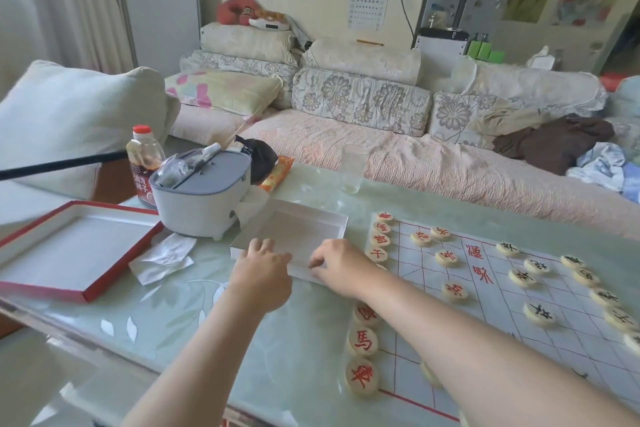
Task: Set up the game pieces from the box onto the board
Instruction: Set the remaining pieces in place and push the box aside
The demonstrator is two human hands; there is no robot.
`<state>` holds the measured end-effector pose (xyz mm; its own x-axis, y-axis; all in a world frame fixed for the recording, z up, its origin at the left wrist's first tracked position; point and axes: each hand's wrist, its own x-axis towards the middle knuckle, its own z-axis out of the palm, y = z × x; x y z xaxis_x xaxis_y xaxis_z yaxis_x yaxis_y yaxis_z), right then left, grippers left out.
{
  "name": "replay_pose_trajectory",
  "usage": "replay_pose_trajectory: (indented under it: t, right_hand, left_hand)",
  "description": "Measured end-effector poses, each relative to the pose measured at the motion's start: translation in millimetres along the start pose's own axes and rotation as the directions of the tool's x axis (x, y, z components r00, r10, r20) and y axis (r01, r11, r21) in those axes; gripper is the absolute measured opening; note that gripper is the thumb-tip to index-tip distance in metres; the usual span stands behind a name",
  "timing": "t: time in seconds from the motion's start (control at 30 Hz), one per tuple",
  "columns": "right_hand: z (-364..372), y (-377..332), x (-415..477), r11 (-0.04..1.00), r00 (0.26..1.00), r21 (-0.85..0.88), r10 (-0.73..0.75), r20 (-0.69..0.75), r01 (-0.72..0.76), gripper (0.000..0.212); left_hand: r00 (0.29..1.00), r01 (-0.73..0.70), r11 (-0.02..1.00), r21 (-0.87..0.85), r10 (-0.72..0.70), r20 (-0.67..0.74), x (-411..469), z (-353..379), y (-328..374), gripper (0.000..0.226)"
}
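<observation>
Where the white paper board with red grid lines [495,298] lies at the right end of the pale green glass-topped table [173,315], round cream game pieces with red characters [362,341] line its left edge. The left hand [261,276] and right hand [341,269] each grasp the near rim of the shallow white cardboard box [291,232], just left of the board.

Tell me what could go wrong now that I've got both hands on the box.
Your right hand and left hand hold the box at its near rim. Your right forearm lies over the red pieces along the edge of the board, so shifting the box could sweep them out of place. The glass stands beyond the box's far side; a push forward might tip it.
</observation>
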<state>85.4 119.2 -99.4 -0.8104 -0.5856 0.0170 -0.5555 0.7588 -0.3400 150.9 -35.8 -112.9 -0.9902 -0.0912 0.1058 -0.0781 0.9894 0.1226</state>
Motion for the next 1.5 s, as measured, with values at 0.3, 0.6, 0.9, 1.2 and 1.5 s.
replay_pose_trajectory:
  t: [0.3, 0.6, 0.9, 1.2, 1.5]
  right_hand:
    - [17.9, -4.7, 20.0, 0.998, 0.996, 0.065, 0.008, -0.092, -0.002, 0.022]
    - [-19.1, 14.9, -57.9, 0.993, 0.992, 0.114, 0.005, -0.13, 0.01, 0.019]
    - [-35.5, 49.4, -164.6, 0.974, 0.984, 0.155, 0.173, -0.05, -0.164, 0.011]
    - [-49.4, 86.7, -248.4, 0.961, 0.965, 0.108, 0.245, 0.09, -0.254, 0.022]
    - [-30.1, 104.0, -266.0, 0.972, 0.97, 0.072, 0.215, 0.114, -0.223, 0.053]
  left_hand:
    - [0.995, 0.014, 0.997, -0.08, -0.006, 0.099, 5.0, 1.6, -6.4, 0.051]
    - [0.978, -0.209, 0.907, -0.366, 0.192, -0.081, -17.8, -11.8, 32.8, 0.031]
    - [0.924, -0.349, 0.832, -0.43, 0.383, -0.009, -65.9, -10.8, 80.8, 0.017]
    - [0.802, -0.563, 0.73, -0.388, 0.596, -0.043, -96.2, 7.8, 149.0, 0.028]
    - [0.826, -0.555, 0.802, -0.219, 0.562, -0.034, -84.2, 21.1, 162.5, 0.057]
